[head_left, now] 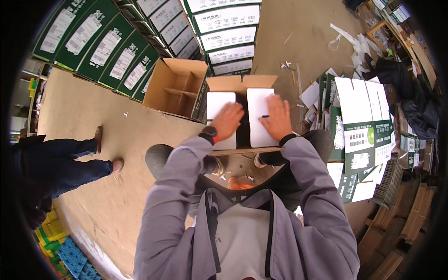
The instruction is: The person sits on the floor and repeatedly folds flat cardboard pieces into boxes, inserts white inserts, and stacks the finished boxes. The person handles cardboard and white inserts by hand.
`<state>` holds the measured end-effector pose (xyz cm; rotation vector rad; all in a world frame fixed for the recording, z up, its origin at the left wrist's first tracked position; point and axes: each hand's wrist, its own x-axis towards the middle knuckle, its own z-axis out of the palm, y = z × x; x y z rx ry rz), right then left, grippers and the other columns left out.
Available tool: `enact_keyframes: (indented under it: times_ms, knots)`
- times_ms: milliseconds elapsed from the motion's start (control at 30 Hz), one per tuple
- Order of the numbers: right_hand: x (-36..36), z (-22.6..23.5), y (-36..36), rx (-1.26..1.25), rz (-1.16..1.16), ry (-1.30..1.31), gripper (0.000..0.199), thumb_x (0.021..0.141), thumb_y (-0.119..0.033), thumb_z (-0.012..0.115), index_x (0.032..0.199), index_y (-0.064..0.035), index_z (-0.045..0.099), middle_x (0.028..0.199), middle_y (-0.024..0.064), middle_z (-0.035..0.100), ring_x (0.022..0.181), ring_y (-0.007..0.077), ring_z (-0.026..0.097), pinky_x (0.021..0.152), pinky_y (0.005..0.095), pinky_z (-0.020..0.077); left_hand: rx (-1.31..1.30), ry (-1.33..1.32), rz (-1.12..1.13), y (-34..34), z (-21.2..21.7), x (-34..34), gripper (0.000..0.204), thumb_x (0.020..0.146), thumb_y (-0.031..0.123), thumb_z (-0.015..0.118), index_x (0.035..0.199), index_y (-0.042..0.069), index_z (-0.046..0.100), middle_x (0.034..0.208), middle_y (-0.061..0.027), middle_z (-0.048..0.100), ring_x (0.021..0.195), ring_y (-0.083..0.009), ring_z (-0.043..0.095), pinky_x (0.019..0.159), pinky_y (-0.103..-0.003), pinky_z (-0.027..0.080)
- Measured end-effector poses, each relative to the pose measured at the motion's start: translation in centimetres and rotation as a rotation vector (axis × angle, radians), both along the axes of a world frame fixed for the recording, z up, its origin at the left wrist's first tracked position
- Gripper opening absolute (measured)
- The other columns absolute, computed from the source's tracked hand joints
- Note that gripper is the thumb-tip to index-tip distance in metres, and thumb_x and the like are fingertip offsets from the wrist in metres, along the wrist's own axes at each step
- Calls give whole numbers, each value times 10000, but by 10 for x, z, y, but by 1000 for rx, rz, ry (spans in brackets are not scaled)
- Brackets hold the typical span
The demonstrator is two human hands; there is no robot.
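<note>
Between my knees stands a cardboard box with its brown far flap raised. Two white panels, a left one and a right one, lie across its top with a dark gap between them. My left hand, a dark and red watch at its wrist, rests on the left panel, fingertips at the gap. On the right panel lies my right hand, fingers stretched out and thumb toward the gap. A small black mark or slot shows beside that thumb. What is inside the box cannot be made out.
An open divided carton stands at the far left of the box. Behind are stacked green-and-white cartons. Flattened green-and-white cardboard lies to the right, brown cardboard bundles beyond. Another person's legs are at left.
</note>
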<state>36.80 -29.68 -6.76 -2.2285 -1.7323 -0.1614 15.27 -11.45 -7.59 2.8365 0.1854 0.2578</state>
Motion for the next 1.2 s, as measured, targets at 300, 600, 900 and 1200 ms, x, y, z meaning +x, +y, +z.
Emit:
enact_keyframes:
  times_ms: [300, 600, 900, 1200]
  knots:
    - [-25, -60, 25, -115, -165, 782, 1102, 912, -374, 820, 1661, 116, 177, 1707, 350, 268, 1595, 475, 287, 1295, 466, 303, -72, -159, 462, 0, -34, -13, 786, 847, 218, 854, 1551, 53, 547, 1748, -254, 270, 1622, -471, 217, 1308, -525, 252]
    - [-19, -81, 23, -491, 173, 346, 889, 1002, -424, 672, 1708, -78, 256, 1789, 234, 161, 1653, 437, 158, 1313, 579, 208, -214, 12, 21, -18, -84, 15, 841, 1021, 426, 646, 1705, 82, 300, 1785, -229, 196, 1662, -399, 168, 1341, -574, 106]
    - [10, 83, -52, -58, -169, 1244, 426, 1096, -292, 627, 1455, -63, 662, 903, 72, 758, 771, 166, 727, 694, 310, 571, 65, -168, 81, 0, -38, 17, 765, 858, 155, 742, 1572, 31, 497, 1692, -262, 370, 1600, -427, 313, 1327, -581, 217]
    - [-47, 124, -71, -239, -130, 635, 483, 1141, -501, 453, 1293, -77, 627, 1062, 306, 717, 1001, 495, 704, 879, 539, 566, -184, -440, 608, 77, 54, -3, 231, 931, 164, 742, 1145, 80, 760, 1099, -153, 770, 1003, -385, 736, 860, -455, 599]
